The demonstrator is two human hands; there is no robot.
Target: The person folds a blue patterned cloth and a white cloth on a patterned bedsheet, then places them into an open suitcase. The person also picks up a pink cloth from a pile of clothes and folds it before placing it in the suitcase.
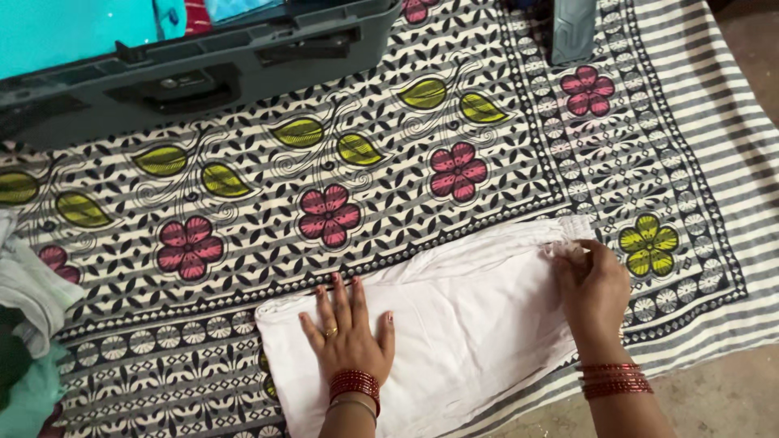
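Clothes pile: far left edge, white and green pieces heaped loosely, well apart from both hands.
Suitcase: grey hard case, top left, lid open, teal and red cloth showing inside. Sits on the printed sheet, well apart from the work.
Sheet: patterned spread, black-and-white ground with red flowers and green leaves, striped border on the right. Looks like it lies on the floor; bare floor shows at lower right.
Garment: white cloth, folded into a long flat band, lying on the sheet at bottom centre, running from lower left up to the right. Far end near the sheet's inner border looks gathered.
Left hand: released, palm down, fingers spread flat on the garment's left half. Pressing, not gripping. Ring on one finger, red bangles at the wrist.
Right hand: fingers curled onto the gathered right end of the garment, pinching the edge as far as I can tell. Red bangles at the wrist.
Dark object: top right on the sheet, only partly in frame, can't tell what it is.
Handling: judged light, soft, limp cloth. No stiffness, folds slip unless pinned flat. Not fragile. Best hold: gathered end or folded edges, with a flat palm mid-span.
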